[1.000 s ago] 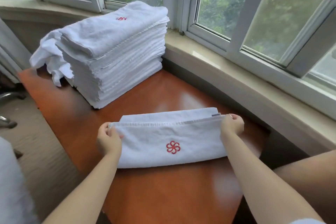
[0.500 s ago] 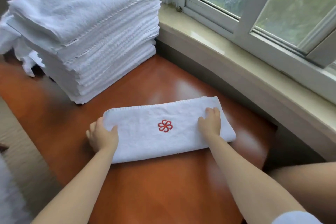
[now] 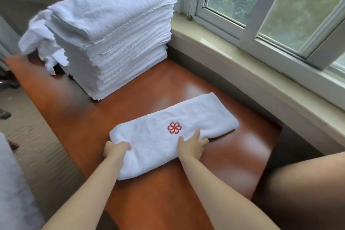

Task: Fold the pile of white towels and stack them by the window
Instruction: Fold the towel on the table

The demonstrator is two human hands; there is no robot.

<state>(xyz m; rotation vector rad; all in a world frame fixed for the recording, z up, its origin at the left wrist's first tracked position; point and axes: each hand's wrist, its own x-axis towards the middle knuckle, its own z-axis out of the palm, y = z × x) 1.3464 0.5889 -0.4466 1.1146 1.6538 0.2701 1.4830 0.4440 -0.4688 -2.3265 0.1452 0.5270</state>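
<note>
A folded white towel with a red flower emblem lies slantwise on the reddish wooden table. My left hand grips its near left end, fingers curled over the edge. At the middle of the near long edge my right hand rests on the cloth with fingers spread, just below the emblem. A tall stack of folded white towels stands at the table's far end beside the window sill. A loose crumpled towel hangs behind the stack on the left.
White fluffy cloth fills the lower left corner. A bare knee is at the right by the table edge. Carpeted floor lies to the left. The window frames rise behind the sill.
The far flap came down, making the towel a narrower band. Both hands slid from its ends to the near edge, the right one toward the middle. The towel now lies more slanted.
</note>
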